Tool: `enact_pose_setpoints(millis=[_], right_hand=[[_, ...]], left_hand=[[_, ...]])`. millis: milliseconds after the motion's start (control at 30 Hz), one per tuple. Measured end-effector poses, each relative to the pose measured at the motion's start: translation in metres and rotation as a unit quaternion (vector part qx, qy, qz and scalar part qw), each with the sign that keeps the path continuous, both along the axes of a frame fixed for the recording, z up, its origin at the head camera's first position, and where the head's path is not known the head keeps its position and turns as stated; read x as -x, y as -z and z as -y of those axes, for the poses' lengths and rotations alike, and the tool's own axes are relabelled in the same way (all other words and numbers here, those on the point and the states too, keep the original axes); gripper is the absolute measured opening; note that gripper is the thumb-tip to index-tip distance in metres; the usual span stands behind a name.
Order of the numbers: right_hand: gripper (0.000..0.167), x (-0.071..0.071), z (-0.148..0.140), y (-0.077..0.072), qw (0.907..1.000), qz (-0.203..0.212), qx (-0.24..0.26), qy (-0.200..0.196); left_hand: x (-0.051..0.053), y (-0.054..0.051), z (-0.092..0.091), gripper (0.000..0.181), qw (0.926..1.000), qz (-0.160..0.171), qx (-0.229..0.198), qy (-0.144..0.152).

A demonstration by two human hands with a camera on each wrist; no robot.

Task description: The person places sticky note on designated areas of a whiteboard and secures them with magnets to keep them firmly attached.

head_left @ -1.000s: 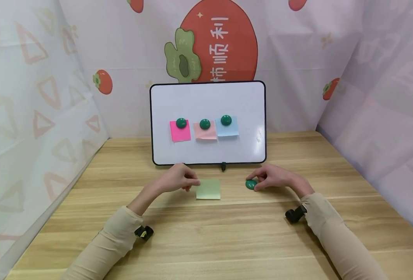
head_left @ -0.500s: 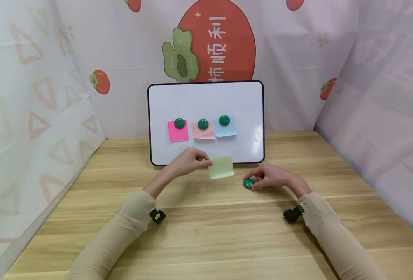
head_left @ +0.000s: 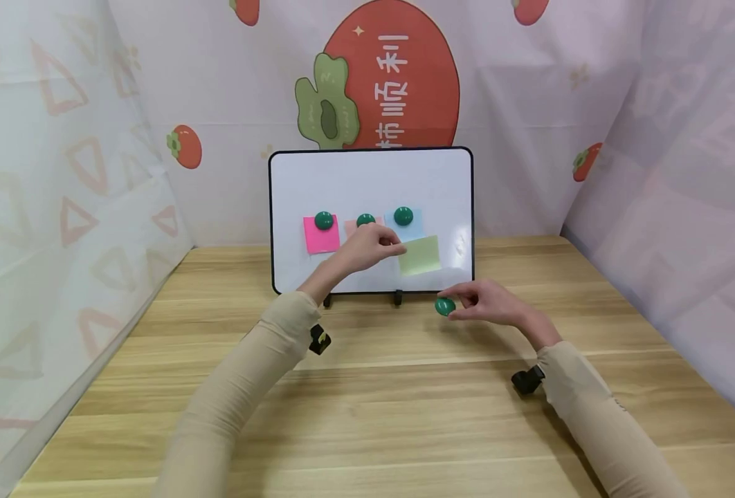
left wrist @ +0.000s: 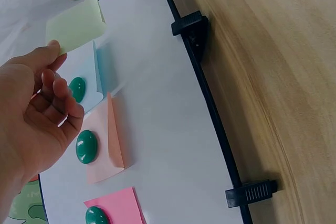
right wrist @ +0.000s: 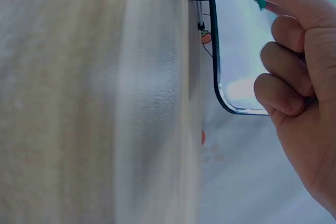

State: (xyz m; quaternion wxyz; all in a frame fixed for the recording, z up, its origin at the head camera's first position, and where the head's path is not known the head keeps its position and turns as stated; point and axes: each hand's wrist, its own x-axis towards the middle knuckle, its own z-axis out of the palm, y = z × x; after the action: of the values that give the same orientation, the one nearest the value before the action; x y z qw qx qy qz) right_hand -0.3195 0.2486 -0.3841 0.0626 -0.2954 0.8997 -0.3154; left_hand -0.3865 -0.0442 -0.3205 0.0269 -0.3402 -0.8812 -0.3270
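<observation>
My left hand (head_left: 367, 249) pinches a pale green sticky note (head_left: 420, 256) by its left edge, in front of the lower right part of the whiteboard (head_left: 293, 180). In the left wrist view the note (left wrist: 76, 24) hangs off the thumb and a finger; whether it touches the board I cannot tell. My right hand (head_left: 488, 302) holds a round green magnet (head_left: 445, 306) between thumb and fingertips, just above the table below the board's right corner. Only a sliver of that magnet (right wrist: 259, 1) shows in the right wrist view.
On the board, green magnets sit on a hot-pink note (head_left: 321, 241), a light pink note (left wrist: 102, 169) and a light blue note (head_left: 419, 220). Black feet (head_left: 398, 297) support the board on the wooden table (head_left: 367, 415). Printed cloth (head_left: 517, 104) hangs behind.
My left hand has lifted the green note off the table, up and rightward to the board. My right hand has raised its magnet slightly from the tabletop.
</observation>
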Motion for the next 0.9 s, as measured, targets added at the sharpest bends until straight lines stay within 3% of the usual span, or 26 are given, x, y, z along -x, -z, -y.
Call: enact_pose_setpoints(millis=[200,500,667,900], right_hand=[[0.039,0.002,0.000,-0.006,0.9970,-0.072,0.028,-0.003],[0.037,0.003,0.002,-0.011,0.9934,-0.110,0.031,-0.011],[0.036,0.006,0.005,-0.010,0.9923,-0.117,0.036,-0.020],[0.037,0.010,0.012,-0.012,0.9897,-0.135,0.039,-0.025]], left_hand=[[0.012,-0.004,-0.010,0.023,0.9994,0.013,0.030,-0.014],[0.031,-0.008,-0.026,0.023,0.9990,-0.001,0.024,-0.037],[0.040,-0.008,-0.035,0.024,0.9969,-0.039,0.039,-0.057],[0.049,-0.011,-0.046,0.024,0.9880,-0.122,0.026,-0.091]])
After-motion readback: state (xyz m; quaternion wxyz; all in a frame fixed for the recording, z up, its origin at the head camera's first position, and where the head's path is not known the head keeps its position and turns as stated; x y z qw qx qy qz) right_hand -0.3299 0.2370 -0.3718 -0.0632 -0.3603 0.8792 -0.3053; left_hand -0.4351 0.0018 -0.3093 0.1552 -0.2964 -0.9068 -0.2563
